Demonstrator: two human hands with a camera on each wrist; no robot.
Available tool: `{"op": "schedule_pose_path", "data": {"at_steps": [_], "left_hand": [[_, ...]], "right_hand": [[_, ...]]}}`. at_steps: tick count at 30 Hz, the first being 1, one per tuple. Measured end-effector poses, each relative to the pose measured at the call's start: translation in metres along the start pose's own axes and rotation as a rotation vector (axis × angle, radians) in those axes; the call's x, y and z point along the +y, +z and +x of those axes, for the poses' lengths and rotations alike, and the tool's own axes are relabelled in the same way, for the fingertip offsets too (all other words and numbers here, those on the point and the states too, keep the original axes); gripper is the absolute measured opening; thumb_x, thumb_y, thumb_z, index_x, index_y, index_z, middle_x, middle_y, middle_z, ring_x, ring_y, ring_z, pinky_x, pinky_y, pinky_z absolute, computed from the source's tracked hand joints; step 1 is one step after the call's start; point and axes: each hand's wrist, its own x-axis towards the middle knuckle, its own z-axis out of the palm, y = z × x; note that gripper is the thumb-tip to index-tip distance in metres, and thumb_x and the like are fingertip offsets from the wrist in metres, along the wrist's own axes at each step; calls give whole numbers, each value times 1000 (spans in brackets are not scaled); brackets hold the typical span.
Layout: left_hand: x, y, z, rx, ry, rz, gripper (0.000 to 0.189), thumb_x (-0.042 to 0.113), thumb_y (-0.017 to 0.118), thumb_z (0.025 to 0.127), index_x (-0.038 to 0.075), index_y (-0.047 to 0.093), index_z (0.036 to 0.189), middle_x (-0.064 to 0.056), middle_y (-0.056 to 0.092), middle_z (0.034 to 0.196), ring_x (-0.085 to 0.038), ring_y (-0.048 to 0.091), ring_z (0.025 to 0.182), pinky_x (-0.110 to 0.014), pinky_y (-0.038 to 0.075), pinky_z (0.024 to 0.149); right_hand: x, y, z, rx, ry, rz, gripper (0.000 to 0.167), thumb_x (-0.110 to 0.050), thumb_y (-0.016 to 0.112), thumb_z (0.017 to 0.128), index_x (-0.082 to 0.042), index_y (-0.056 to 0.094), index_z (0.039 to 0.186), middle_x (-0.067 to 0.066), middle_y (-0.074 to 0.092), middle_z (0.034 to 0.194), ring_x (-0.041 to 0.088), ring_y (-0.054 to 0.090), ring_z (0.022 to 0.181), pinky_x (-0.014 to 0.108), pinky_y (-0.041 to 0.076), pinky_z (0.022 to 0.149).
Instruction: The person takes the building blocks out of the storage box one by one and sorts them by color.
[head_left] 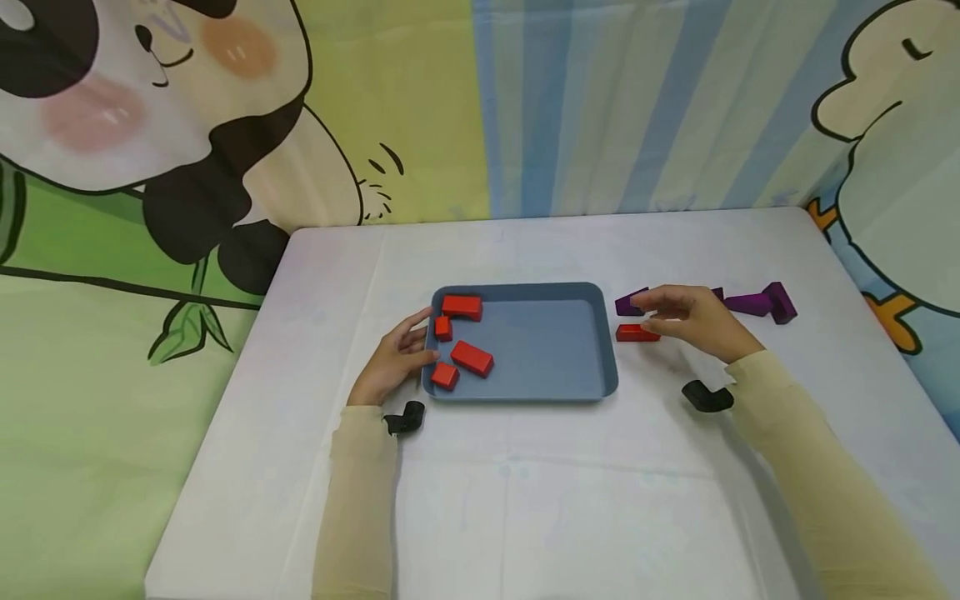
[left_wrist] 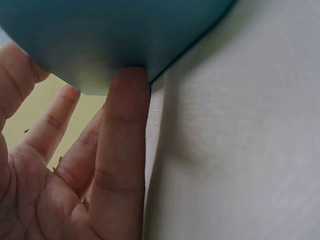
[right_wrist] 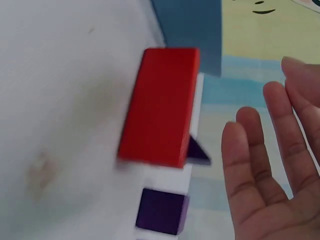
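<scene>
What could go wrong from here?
The right hand could bump the purple blocks lying close beyond the red block outside the tray.
The left hand touches the tray's left side, so a push there might slide it and shift the red blocks inside.

There are five red blocks [head_left: 473, 358], one tray [head_left: 540, 350] — three-plus purple pieces [head_left: 750, 304].
</scene>
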Motion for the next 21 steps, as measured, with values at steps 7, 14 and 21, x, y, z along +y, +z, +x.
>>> {"op": "schedule_pose_path", "data": {"at_steps": [7,14,21], "left_hand": [[3,1,0,-1,-10,-10,82,-4,71,98,20,41,169,-25,47,163,-40,55,144,-31,55,103],[2,0,-1,-11,19,-38,83,-7,70,97,17,39,170,-27,47,162,-42,54,144,-26,56,98],[-1,0,0,-23,28,-51,82,-7,70,97,17,40,169,-27,48,162,-42,55,143,-25,57,96]], "right_hand": [[-21,7,23,-142,-121,164,40,4,75,99,8,67,138,2,73,131,11,71,115,19,55,96],[-43,18,54,-313,-153,214,45,6,77,95,6,67,139,22,64,146,10,66,127,31,54,107],[-56,37,81,-463,-165,200,54,9,77,94,11,60,145,29,57,153,44,53,144,54,44,117]]}}
